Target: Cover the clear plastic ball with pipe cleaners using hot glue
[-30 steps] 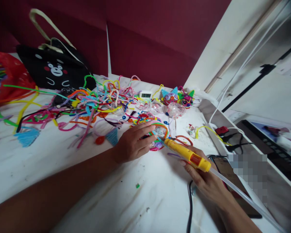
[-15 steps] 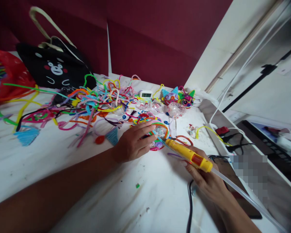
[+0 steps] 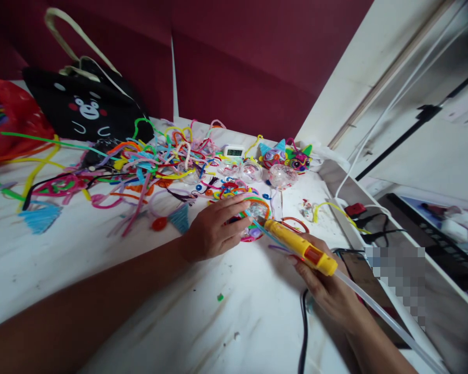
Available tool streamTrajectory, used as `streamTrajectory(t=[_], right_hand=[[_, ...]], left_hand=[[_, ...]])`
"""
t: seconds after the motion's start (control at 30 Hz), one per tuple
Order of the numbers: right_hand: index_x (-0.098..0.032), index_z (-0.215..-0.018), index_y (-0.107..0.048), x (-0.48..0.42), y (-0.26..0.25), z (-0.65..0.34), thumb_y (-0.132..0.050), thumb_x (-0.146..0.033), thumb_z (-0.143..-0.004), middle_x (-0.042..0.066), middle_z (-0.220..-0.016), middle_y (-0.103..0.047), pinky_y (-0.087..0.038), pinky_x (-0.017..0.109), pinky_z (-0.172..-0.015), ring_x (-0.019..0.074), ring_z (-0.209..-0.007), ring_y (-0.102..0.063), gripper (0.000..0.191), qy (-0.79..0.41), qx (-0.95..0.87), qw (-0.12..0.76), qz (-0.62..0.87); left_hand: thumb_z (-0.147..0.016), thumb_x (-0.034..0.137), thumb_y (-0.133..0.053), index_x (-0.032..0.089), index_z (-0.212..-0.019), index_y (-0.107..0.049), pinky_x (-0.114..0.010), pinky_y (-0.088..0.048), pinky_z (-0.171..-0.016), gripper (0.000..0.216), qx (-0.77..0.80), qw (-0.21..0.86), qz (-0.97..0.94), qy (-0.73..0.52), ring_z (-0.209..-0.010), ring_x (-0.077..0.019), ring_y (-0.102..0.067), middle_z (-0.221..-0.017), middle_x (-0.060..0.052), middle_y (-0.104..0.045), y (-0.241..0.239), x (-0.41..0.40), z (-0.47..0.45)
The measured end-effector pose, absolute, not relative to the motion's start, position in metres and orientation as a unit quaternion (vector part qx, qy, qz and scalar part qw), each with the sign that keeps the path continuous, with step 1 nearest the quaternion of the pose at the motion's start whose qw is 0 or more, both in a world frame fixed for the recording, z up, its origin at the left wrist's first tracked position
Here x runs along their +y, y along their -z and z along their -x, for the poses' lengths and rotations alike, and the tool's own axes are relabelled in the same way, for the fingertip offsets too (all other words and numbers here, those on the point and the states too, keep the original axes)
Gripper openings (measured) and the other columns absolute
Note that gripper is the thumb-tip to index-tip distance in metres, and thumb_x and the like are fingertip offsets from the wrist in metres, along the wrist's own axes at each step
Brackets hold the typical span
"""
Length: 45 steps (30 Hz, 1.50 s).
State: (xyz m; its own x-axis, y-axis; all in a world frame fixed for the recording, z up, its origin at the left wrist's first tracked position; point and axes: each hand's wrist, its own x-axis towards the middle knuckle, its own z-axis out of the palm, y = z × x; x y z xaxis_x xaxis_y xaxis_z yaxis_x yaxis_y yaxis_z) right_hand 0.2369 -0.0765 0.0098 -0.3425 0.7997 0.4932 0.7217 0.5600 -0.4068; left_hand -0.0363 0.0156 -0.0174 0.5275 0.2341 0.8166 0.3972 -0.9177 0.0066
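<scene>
My right hand [image 3: 327, 285] is closed around a yellow hot glue gun [image 3: 296, 244], with a long translucent glue stick [image 3: 386, 314] sticking out of its back. The gun's nozzle points at a round, colourful pipe-cleaner craft piece [image 3: 253, 235] lying on the table; I cannot tell whether it touches. My left hand [image 3: 218, 228] grips the left side of this piece, its fingertips by a light-blue pipe cleaner [image 3: 262, 227] that runs beside the nozzle. Part of the piece is hidden under the left fingers. Its rim shows green and orange pipe cleaners.
Heaped pipe cleaners [image 3: 140, 161] cover the back left, before a black bag [image 3: 89, 111]. Two finished-looking animal faces [image 3: 273, 155], clear plastic cups [image 3: 251, 170] and a small digital clock [image 3: 233, 151] stand behind. A black cord [image 3: 304, 327] and dark tablet-like device [image 3: 366, 280] lie right.
The view has shifted very slightly. Both hands keep nearly the same places, the left on the craft piece and the right on the glue gun.
</scene>
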Motion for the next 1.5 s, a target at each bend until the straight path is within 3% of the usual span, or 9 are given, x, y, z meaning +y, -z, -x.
streamTrajectory(t=[0.53,1.5], right_hand=[[-0.030,-0.124,-0.050,-0.0795,-0.0071,-0.2430,-0.053,-0.033,-0.094,0.009,-0.111,-0.068,-0.056,0.042,-0.075,0.0268,-0.094,-0.069,0.031,-0.045,-0.809,0.319,0.492],[-0.026,-0.125,-0.052,-0.0795,-0.0051,-0.2412,-0.055,-0.029,-0.094,0.008,-0.112,-0.069,-0.051,0.039,-0.086,0.0259,-0.101,-0.067,0.032,-0.072,-0.804,0.326,0.492]], left_hand=[[-0.086,0.013,-0.062,0.018,-0.116,-0.059,-0.048,-0.050,-0.106,0.031,-0.183,0.082,0.864,0.461,-0.133,-0.0289,-0.051,-0.131,-0.014,-0.060,0.0137,0.0141,0.0358],[-0.086,0.012,-0.062,0.017,-0.117,-0.057,-0.048,-0.050,-0.106,0.031,-0.183,0.091,0.864,0.459,-0.132,-0.0289,-0.051,-0.131,-0.017,-0.059,0.0125,0.0129,0.0352]])
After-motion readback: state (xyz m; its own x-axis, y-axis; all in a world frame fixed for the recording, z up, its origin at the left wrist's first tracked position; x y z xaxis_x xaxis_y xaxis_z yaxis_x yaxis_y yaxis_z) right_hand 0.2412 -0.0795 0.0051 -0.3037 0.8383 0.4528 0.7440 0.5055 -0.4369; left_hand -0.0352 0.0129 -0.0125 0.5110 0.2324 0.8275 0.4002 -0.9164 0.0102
